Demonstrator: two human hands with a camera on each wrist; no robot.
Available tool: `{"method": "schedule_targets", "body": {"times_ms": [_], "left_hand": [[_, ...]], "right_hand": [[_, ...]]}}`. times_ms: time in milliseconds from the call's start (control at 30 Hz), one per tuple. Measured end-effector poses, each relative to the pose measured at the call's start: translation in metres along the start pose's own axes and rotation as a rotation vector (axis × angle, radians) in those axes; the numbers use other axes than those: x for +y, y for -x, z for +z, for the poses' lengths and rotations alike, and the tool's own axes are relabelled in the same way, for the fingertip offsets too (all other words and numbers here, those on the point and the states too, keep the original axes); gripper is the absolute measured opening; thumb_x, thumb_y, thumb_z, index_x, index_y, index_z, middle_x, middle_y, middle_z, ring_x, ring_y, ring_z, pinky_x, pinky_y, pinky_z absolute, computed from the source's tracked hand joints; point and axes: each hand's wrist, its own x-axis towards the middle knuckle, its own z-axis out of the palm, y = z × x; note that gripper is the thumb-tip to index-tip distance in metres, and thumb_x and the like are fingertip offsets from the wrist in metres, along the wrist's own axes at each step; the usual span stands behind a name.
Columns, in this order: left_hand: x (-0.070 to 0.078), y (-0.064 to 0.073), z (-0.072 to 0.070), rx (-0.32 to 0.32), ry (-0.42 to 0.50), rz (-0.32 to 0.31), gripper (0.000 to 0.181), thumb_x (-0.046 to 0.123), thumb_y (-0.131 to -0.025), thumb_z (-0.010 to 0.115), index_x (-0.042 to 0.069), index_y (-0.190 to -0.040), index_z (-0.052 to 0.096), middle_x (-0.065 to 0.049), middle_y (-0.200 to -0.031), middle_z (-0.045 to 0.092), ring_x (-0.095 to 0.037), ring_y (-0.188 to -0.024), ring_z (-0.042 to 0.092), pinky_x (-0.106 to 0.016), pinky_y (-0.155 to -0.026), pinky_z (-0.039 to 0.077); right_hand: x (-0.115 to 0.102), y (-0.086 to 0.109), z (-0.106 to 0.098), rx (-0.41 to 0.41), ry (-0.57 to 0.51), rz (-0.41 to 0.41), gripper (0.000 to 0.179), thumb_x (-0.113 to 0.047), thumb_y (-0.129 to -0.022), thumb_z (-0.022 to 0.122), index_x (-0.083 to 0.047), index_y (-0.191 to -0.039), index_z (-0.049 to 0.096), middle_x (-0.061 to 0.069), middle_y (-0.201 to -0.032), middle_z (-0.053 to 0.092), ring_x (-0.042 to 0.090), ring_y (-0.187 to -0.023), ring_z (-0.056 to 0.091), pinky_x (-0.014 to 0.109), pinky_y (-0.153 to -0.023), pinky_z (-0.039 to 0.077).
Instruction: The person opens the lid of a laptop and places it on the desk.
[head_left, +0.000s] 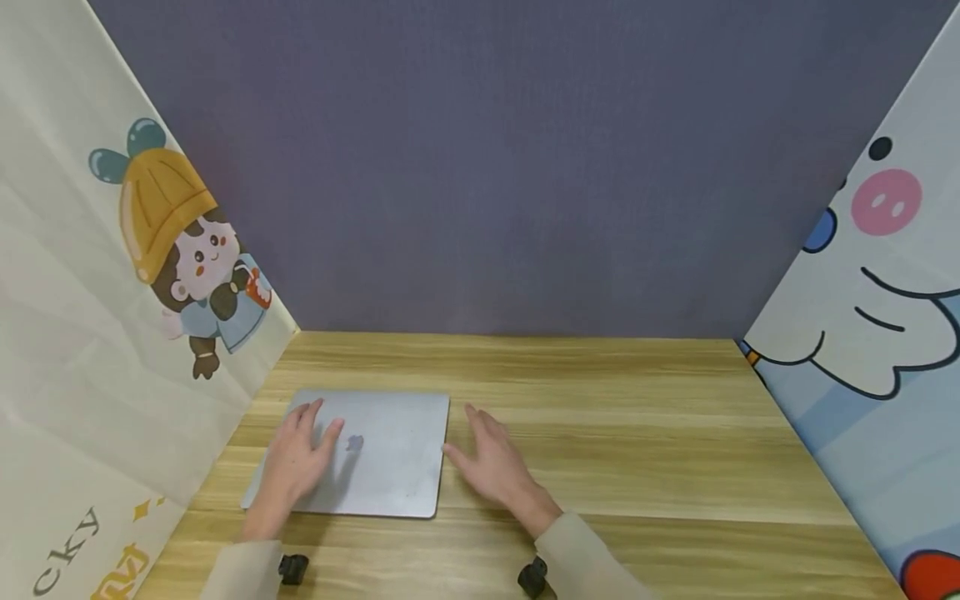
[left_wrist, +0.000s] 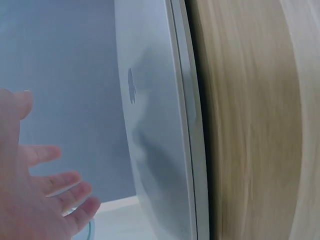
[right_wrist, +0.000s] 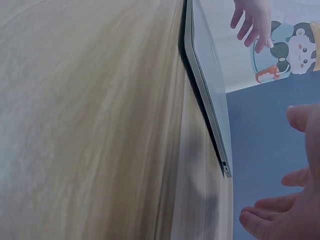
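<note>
A closed silver laptop [head_left: 397, 467] with an apple logo on its lid lies flat on the left part of the wooden table. Above the lid's left side hovers my left hand [head_left: 295, 458], fingers spread, its shadow falling across the lid. In the left wrist view that hand [left_wrist: 45, 195] is apart from the laptop [left_wrist: 155, 115] and holds nothing. My right hand [head_left: 495, 462] is just off the laptop's right edge, fingers extended and thumb toward it. The right wrist view shows the right hand [right_wrist: 290, 200] empty beyond the laptop's corner [right_wrist: 225, 167].
The wooden table [head_left: 637, 442] extends to the right of the laptop. A dark grey-blue panel [head_left: 510, 167] stands along its back. Printed cloths with cartoon figures flank it, a white one [head_left: 60, 275] at left and a blue-and-white one [head_left: 840, 308] at right.
</note>
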Motion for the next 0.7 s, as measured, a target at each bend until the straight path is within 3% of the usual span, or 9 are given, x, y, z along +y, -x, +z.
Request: {"method": "schedule_targets", "body": {"times_ms": [300, 700], "left_hand": [[-0.02, -0.006, -0.003, -0.02, 0.012, -0.043, 0.07, 0.049, -0.107, 0.042, -0.006, -0.151, 0.038, -0.038, -0.149, 0.034, -0.059, -0.134, 0.033, -0.073, -0.109, 0.026], [-0.026, -0.009, 0.004, -0.014, 0.017, -0.092, 0.068, 0.045, -0.108, 0.043, -0.011, -0.147, 0.04, -0.041, -0.143, 0.038, -0.06, -0.13, 0.037, -0.072, -0.107, 0.029]], "right_hand": [[-0.007, -0.007, 0.007, -0.025, -0.04, 0.022, 0.08, -0.054, -0.099, 0.058, -0.006, -0.158, 0.033, 0.027, -0.157, 0.037, 0.046, -0.144, 0.035, 0.061, -0.115, 0.032], [-0.007, -0.025, 0.008, -0.063, -0.053, 0.021, 0.077, -0.05, -0.099, 0.059, -0.004, -0.156, 0.036, 0.023, -0.155, 0.041, 0.042, -0.143, 0.038, 0.056, -0.116, 0.034]]}}
